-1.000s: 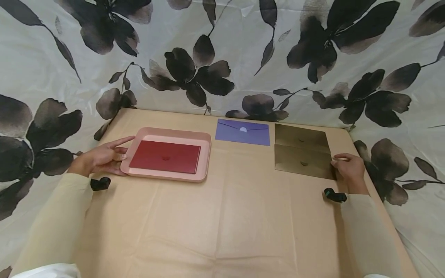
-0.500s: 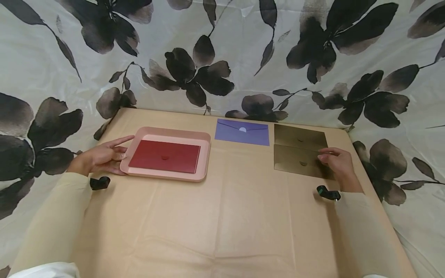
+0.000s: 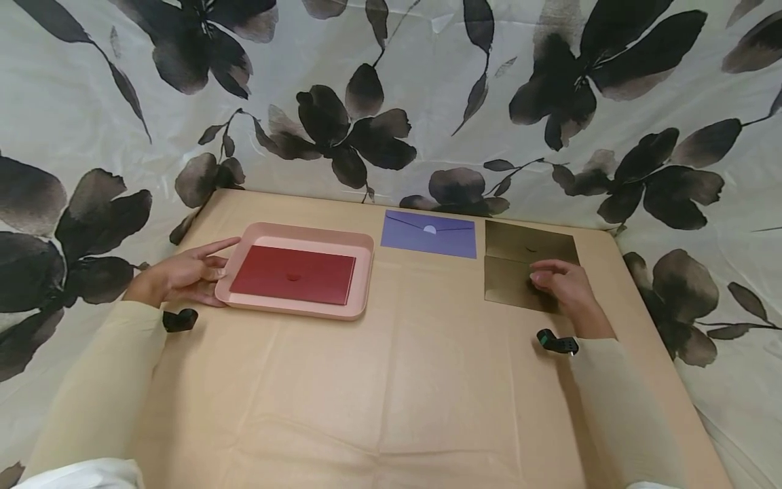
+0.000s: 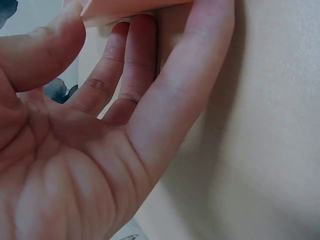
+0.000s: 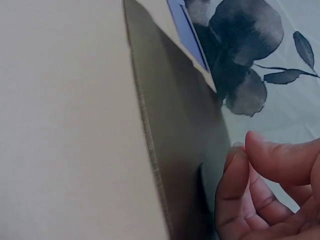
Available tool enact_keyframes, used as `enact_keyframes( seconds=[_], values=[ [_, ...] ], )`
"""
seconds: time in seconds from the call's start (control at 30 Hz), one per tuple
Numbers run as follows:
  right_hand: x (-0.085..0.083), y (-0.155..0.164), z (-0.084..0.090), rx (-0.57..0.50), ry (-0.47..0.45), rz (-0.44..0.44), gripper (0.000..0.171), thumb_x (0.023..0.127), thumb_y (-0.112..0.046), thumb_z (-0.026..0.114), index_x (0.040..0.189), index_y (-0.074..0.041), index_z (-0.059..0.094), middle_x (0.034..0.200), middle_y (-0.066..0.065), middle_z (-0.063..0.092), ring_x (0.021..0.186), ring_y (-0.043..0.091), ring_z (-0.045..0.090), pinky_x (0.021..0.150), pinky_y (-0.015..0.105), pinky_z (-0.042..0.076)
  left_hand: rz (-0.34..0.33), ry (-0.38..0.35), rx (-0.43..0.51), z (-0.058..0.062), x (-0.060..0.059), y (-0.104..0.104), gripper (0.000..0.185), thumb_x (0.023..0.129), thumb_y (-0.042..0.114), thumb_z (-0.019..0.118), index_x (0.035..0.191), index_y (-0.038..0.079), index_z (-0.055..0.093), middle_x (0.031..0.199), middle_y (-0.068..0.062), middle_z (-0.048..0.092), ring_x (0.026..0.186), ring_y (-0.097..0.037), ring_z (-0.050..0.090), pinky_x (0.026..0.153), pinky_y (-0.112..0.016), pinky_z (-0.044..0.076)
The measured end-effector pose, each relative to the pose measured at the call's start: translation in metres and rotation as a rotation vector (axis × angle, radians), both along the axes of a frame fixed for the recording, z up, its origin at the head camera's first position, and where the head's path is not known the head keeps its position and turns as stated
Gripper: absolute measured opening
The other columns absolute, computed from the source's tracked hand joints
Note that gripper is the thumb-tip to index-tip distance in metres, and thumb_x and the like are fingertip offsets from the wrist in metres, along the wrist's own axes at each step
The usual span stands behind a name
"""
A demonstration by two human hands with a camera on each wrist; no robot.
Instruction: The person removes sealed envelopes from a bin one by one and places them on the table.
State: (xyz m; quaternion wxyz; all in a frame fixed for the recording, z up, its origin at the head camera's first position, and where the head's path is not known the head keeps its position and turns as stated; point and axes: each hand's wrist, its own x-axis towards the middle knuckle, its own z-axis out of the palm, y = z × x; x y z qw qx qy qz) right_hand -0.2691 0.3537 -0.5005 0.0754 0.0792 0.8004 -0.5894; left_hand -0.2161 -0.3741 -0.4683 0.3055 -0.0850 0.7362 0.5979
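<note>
Two overlapping olive-gold envelopes, flaps shut

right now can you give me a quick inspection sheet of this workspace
surface: table under a creased tan paper cover.
job's things: two olive-gold paper envelopes, near one overlapping far one, at the right; flat pink plastic tray at the left with a dark red paper envelope lying in it.
clutter: purple paper envelope lying flat between tray and gold envelopes.
grippers: left hand rests against the tray's left rim, fingers straight; right hand over the near gold envelope, fingers curled, contact not clear.
cables: nothing seen; small black wrist cameras only.
surroundings: white cloth backdrop with black flower print behind and beside the table.
</note>
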Motion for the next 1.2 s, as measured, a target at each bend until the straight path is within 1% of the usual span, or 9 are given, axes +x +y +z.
enact_keyframes(
  seconds=[0.07,0.17,0.33,0.5,0.6,0.7,0.83,0.97,1.2],
  values=[
    [0.001,0.002,-0.004,-0.026,-0.012,0.008,0.019,0.099,-0.001,0.065,0.117,-0.004,0.07,0.084,-0.019,0.071,0.081,-0.001,0.07,0.076,0.012,0.058,0.002,-0.008,0.004,0.0,-0.001,0.001,0.082,0.106,0.001,0.047,0.167,0.04,0.008,0.169,-0.025,0.015,0.114,-0.026,0.068,0.094,-0.066,0.056],
    [0.002,0.005,-0.008,-0.023,-0.013,0.029,0.019,0.099,0.0,0.064,0.116,-0.007,0.07,0.084,-0.018,0.07,0.083,-0.002,0.069,0.077,0.012,0.058,0.007,-0.015,0.006,0.001,-0.003,0.001,0.083,0.105,0.002,0.049,0.167,0.04,0.008,0.168,-0.024,0.017,0.113,-0.026,0.069,0.094,-0.066,0.057],
    [0.002,0.009,-0.009,-0.011,0.009,0.052,0.022,0.099,0.002,0.063,0.119,-0.005,0.069,0.084,-0.017,0.069,0.082,0.0,0.069,0.078,0.013,0.058,0.009,-0.007,0.007,0.001,-0.004,0.0,0.083,0.105,0.001,0.049,0.167,0.04,0.009,0.166,-0.022,0.02,0.112,-0.026,0.069,0.094,-0.066,0.057],
    [0.003,0.009,-0.008,0.023,0.003,0.077,0.021,0.099,0.0,0.066,0.119,-0.003,0.069,0.084,-0.018,0.069,0.081,0.0,0.068,0.077,0.014,0.058,0.007,-0.002,0.016,0.001,-0.003,0.0,0.083,0.105,0.001,0.05,0.167,0.04,0.011,0.163,-0.021,0.025,0.112,-0.027,0.069,0.094,-0.067,0.056],
    [0.004,0.01,-0.007,-0.001,-0.011,0.085,0.019,0.098,0.001,0.067,0.114,-0.008,0.072,0.084,-0.017,0.069,0.08,0.001,0.068,0.076,0.015,0.058,0.011,-0.006,0.024,0.001,-0.003,0.0,0.083,0.105,0.001,0.05,0.167,0.04,0.011,0.157,-0.018,0.031,0.112,-0.027,0.07,0.094,-0.067,0.056],
    [0.005,0.01,-0.005,-0.046,-0.016,0.087,0.022,0.097,0.002,0.067,0.108,-0.015,0.075,0.084,-0.015,0.07,0.08,0.003,0.069,0.075,0.015,0.058,0.008,-0.005,0.027,0.001,-0.003,0.0,0.083,0.105,0.001,0.05,0.167,0.04,0.01,0.155,-0.016,0.033,0.112,-0.027,0.069,0.094,-0.068,0.056],
    [0.005,0.005,-0.002,-0.121,-0.009,0.104,0.024,0.097,0.003,0.068,0.104,-0.018,0.075,0.086,-0.013,0.071,0.081,0.004,0.07,0.076,0.015,0.059,-0.003,-0.005,0.02,0.001,-0.002,-0.001,0.084,0.105,0.001,0.048,0.168,0.038,0.006,0.163,-0.022,0.024,0.113,-0.026,0.068,0.094,-0.066,0.056],
    [0.005,-0.009,0.003,-0.197,-0.004,0.136,0.022,0.096,0.003,0.068,0.106,-0.014,0.075,0.09,-0.011,0.073,0.084,0.005,0.071,0.077,0.016,0.06,-0.004,-0.007,0.015,0.0,-0.002,-0.001,0.084,0.105,0.001,0.048,0.168,0.038,0.005,0.169,-0.025,0.014,0.113,-0.026,0.068,0.094,-0.065,0.057],
    [0.006,-0.042,0.013,-0.244,-0.016,0.188,0.016,0.095,0.004,0.069,0.11,-0.001,0.072,0.096,-0.004,0.076,0.088,0.009,0.074,0.08,0.019,0.061,-0.004,-0.004,0.016,-0.001,-0.002,0.0,0.082,0.106,0.001,0.047,0.168,0.039,0.007,0.167,-0.024,0.018,0.115,-0.026,0.067,0.095,-0.067,0.056]
  ],
)
